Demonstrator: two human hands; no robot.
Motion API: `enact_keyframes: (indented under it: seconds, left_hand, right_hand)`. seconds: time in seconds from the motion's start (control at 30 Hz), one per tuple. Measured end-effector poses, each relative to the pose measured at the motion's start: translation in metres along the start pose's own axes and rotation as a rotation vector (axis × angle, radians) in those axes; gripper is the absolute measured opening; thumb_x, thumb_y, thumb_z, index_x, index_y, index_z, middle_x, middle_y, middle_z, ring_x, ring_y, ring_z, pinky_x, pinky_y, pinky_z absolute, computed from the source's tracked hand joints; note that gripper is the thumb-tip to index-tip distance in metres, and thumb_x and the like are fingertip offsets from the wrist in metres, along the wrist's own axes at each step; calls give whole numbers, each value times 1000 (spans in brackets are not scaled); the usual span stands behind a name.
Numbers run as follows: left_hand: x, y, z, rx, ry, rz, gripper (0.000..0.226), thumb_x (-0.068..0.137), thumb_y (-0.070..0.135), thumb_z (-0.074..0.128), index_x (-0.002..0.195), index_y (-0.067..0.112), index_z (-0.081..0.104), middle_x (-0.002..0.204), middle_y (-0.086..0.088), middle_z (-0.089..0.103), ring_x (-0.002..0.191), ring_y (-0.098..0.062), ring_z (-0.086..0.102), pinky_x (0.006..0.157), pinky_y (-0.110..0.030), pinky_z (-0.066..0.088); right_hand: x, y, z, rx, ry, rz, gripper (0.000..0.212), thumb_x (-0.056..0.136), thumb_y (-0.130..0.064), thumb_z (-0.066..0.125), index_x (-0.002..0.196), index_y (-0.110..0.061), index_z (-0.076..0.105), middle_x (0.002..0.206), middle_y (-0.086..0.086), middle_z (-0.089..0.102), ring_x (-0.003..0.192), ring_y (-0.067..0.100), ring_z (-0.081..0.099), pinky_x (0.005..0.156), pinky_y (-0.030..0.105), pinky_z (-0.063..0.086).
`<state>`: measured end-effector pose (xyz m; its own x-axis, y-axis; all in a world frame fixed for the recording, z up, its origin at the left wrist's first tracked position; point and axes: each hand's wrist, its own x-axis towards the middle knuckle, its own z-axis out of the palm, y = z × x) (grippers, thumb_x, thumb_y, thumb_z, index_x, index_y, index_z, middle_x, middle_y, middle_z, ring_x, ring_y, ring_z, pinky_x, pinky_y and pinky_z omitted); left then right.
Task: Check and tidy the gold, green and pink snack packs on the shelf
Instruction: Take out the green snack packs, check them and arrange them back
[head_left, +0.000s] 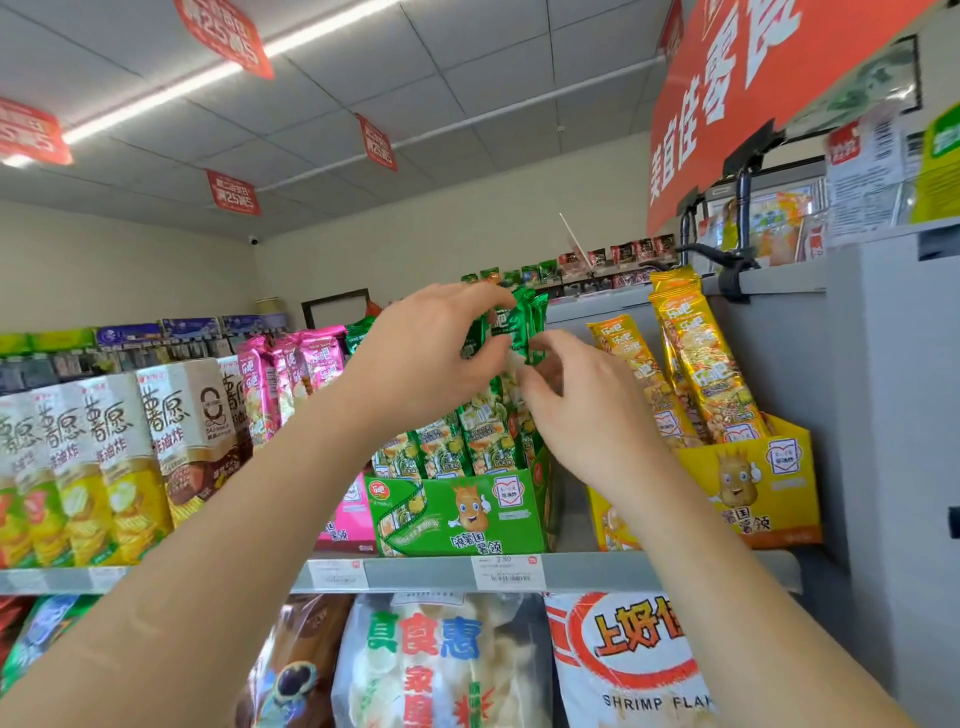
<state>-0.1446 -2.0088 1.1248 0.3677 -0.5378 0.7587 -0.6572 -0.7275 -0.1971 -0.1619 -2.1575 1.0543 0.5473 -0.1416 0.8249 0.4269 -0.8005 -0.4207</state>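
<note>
Several green snack packs (485, 434) stand upright in a green display box (457, 512) at the middle of the shelf. My left hand (421, 353) pinches the tops of the green packs near their upper ends. My right hand (587, 405) reaches in from the right, its curled fingers on the same green packs just below the tops. Gold snack packs (701, 364) lean in a yellow box (763, 493) to the right. Pink snack packs (291, 369) stand to the left, their pink box (348, 519) partly hidden behind my left forearm.
Tall chip cartons (119, 457) fill the shelf's left side. The shelf edge (597, 571) carries price labels. Large white snack bags (447, 665) sit on the shelf below. A grey pillar (893, 389) stands at the right, under an orange banner (753, 88).
</note>
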Motion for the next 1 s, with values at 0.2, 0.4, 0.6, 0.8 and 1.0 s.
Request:
enact_keyframes:
  seconds: [0.2, 0.4, 0.6, 0.8, 1.0]
  left_hand:
    - [-25, -7, 6, 146, 85, 21, 47, 90, 41, 62, 131, 18, 58, 116, -4, 62, 109, -26, 55, 93, -43, 44]
    - [-36, -9, 6, 107, 90, -12, 66, 82, 53, 60, 138, 20, 49, 122, 0, 62, 117, -22, 54, 103, -41, 37]
    - [-43, -17, 7, 53, 138, -43, 63, 81, 51, 68, 131, 16, 55, 116, -3, 65, 111, -25, 56, 99, -41, 38]
    - [-48, -17, 6, -28, 185, -59, 48, 87, 37, 58, 129, 14, 58, 123, -5, 58, 118, -20, 46, 101, -29, 30]
    - [-41, -9, 0, 40, 136, -9, 51, 89, 29, 55, 136, 11, 53, 123, -8, 60, 117, -27, 50, 106, -43, 38]
  right_hand:
    - [29, 0, 14, -2, -23, 106, 52, 91, -55, 56, 125, -16, 53, 101, 1, 66, 94, 23, 60, 67, 32, 39]
    - [38, -1, 16, 199, -46, 135, 25, 81, -43, 74, 91, -25, 59, 79, -13, 57, 73, 7, 53, 58, 29, 40]
    - [58, -11, -1, 622, -31, 147, 28, 86, -32, 72, 104, -27, 51, 104, -8, 64, 96, 10, 64, 78, 28, 51]
    - [70, -41, -39, 842, 418, -142, 20, 102, -22, 43, 117, -11, 51, 101, -2, 61, 97, 24, 64, 89, 44, 53]
    - [36, -46, -47, 776, 422, -196, 14, 102, -37, 37, 104, -33, 49, 91, -41, 59, 91, -23, 52, 80, 0, 37]
